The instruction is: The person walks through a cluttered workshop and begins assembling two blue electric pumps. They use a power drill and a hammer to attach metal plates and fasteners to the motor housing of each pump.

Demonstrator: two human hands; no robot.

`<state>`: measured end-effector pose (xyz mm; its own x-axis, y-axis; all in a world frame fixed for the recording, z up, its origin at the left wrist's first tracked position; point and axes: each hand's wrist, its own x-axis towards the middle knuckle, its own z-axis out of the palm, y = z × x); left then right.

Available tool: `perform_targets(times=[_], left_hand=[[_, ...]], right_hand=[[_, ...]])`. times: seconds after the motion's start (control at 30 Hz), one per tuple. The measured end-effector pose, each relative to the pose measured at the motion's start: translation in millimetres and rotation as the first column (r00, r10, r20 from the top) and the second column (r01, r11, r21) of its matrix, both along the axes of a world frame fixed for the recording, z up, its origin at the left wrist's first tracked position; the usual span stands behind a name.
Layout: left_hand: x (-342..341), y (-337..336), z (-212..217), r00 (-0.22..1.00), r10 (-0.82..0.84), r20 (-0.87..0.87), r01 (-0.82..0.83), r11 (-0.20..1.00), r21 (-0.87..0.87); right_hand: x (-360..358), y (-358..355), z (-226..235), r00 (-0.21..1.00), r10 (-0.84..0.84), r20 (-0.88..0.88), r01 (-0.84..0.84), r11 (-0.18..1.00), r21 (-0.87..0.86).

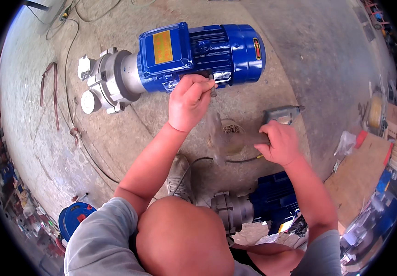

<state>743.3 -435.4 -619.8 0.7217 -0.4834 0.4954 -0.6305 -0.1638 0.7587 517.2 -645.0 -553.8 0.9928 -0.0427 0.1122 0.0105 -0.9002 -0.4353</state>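
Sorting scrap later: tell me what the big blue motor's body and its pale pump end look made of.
Blue motor body: seemingly cast metal under glossy blue paint, with ribbed fins and highlights. Pale pump end: bare grey metal, likely cast aluminium or steel, matte and unpainted.

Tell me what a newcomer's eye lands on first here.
The big blue motor pump lying on the concrete floor at the top centre, its grey metal head to the left. The left hand pinches a small bolt at its underside, while the right hand swings a blurred hammer below; a second blue motor lies nearer the knees.
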Motion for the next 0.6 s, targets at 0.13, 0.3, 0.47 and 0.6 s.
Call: perform_targets(times=[0.13,0.3,0.47,0.6], left_hand=[[-0.2,-0.3,1.2,1.000,0.015,0.020,-0.015,1.000,0.000],[0.8,-2.8,1.4,0.999,0.031,0.036,-0.031,0.999,0.009],[-2.0,-2.9,3.8,0.998,0.052,0.040,-0.054,0.998,0.044],[-2.5,-3.3,5.3,0.998,0.067,0.019,-0.068,0.997,0.039]], right_hand=[[-0.4,1.0,-5.8,0.999,-0.048,-0.008,0.048,0.999,-0.020],[-3.3,-3.7,-3.3,0.999,-0.052,-0.010,0.052,0.999,-0.010],[-4.5,-3.8,0.5,0.994,-0.101,-0.035,0.101,0.995,-0.008],[-35.5,-13.4,28.4,0.986,-0.106,-0.131,0.111,0.993,0.031]])
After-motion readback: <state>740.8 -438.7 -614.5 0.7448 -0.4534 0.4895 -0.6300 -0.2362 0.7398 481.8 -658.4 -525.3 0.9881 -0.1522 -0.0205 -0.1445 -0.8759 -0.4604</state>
